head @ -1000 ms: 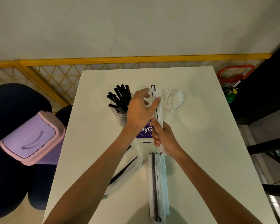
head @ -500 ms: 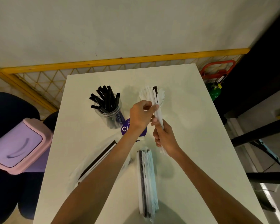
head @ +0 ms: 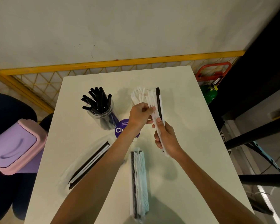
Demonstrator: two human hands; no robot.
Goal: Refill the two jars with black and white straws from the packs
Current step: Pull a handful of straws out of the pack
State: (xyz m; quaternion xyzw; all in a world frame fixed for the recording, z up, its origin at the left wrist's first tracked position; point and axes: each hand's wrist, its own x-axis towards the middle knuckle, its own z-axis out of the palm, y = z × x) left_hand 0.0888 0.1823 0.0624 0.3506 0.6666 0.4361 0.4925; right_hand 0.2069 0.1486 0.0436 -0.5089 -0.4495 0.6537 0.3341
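The bundle of straws (head: 159,110) I am sorting stands nearly upright in my right hand (head: 166,138), whose fingers are curled round its lower half. It is above the table (head: 192,126), just in front of the white-straw jar (head: 137,96). My left hand (head: 139,117) pinches a few white straws at the bundle's left edge, so the hands are close together, both clamped on the same bundle. One black straw (head: 158,96) runs along the bundle's right side. The whites beside it overlap too much to count; several at least.

To do this step well, I judge I should peel the whites off as a group with the left hand while the right thumb pins the black one, so it does not ride along into the wrong jar. Then the whites go ends-down into the white-straw jar right behind.

Counted: two jars, with the black-straw jar (head: 103,117) on the left showing about a dozen tips. Two packs lie on the table, a slanted pack (head: 89,165) at left with few straws showing and a fuller pack (head: 138,183) nearest me. A purple round label (head: 120,130) lies near the jars' feet, and a pink and lilac bin (head: 14,146) stands beyond the table's left edge.
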